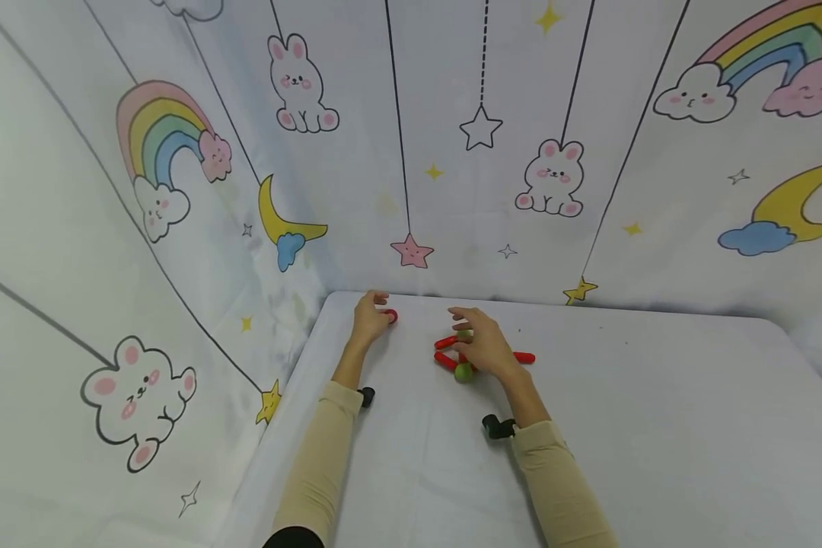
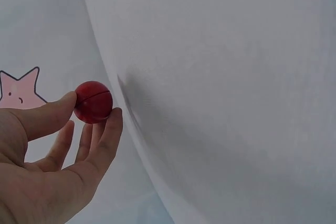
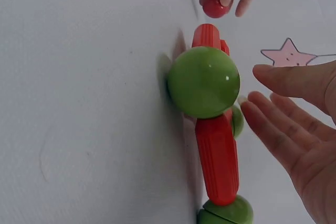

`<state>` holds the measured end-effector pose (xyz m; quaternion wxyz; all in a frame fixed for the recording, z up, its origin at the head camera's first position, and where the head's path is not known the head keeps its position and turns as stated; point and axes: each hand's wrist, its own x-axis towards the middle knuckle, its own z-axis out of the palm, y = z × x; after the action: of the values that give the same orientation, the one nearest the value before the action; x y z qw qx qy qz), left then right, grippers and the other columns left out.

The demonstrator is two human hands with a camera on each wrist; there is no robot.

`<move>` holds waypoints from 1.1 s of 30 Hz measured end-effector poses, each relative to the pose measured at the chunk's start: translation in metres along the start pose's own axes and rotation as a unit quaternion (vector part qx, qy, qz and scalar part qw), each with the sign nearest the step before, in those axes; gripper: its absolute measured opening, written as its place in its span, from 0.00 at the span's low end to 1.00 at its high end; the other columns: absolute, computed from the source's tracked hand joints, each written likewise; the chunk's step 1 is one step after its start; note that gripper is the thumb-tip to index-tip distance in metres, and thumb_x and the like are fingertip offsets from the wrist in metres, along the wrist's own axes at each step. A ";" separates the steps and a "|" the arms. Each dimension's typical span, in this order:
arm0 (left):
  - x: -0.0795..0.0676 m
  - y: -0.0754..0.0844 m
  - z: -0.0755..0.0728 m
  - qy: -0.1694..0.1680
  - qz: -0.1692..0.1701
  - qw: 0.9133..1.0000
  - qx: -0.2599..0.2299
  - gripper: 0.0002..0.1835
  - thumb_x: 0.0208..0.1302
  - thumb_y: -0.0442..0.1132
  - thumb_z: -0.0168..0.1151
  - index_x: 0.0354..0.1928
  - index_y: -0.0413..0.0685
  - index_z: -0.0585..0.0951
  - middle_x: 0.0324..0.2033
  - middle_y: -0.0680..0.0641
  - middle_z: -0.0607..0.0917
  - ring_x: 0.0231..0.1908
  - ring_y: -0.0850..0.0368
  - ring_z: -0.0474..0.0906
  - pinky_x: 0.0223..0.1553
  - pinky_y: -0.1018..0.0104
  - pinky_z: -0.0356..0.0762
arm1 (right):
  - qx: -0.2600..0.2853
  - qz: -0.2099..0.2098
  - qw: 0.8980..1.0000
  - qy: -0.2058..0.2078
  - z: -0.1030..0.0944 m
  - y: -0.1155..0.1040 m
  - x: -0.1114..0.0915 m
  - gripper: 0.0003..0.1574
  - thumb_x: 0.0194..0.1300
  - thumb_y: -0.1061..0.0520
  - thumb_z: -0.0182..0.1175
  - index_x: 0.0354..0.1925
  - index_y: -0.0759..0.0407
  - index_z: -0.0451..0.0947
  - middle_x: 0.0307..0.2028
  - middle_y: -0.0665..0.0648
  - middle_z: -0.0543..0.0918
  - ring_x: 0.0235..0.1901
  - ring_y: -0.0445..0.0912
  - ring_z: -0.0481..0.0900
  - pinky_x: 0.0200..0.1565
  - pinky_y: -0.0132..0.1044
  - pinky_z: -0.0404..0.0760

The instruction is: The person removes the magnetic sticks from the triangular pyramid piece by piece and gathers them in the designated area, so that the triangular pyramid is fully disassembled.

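My left hand (image 1: pixel 370 318) pinches a red ball (image 2: pixel 93 102) with a thin groove round it, between thumb and fingertips, near the table's far left. Over a group of red ribbed sticks (image 3: pixel 218 158) and green balls (image 3: pixel 203 82), my right hand (image 1: pixel 482 342) hovers with thumb and fingers apart, holding nothing. The sticks meet the balls end to end and seem joined to them. In the head view, one green ball (image 1: pixel 463 372) lies at the near side of the group, and a red stick (image 1: pixel 524 358) points right. My right hand hides part of the group there.
A white cloth covers the table (image 1: pixel 657 426). Behind it and to the left hangs a white curtain (image 1: pixel 356 190) printed with rabbits, stars and rainbows. Dark wrist cameras (image 1: pixel 498 427) sit by both cuffs.
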<state>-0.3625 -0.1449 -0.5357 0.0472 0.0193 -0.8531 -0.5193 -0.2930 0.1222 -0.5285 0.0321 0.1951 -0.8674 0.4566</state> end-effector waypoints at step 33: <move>-0.006 0.005 -0.007 0.013 0.017 0.999 0.025 0.29 0.63 0.21 0.65 0.66 0.31 0.72 0.60 0.30 0.76 0.62 0.37 0.79 0.61 0.49 0.79 | -0.028 0.077 0.996 0.045 -0.009 0.002 -0.002 0.36 0.64 0.67 0.71 0.68 0.58 0.75 0.60 0.64 0.80 0.58 0.57 0.83 0.59 0.54 0.82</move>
<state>-0.3561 -0.1479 -0.5282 0.0664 0.0126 -0.8653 -0.4966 -0.2928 0.1311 -0.5249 0.0416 0.1063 -0.8901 0.4412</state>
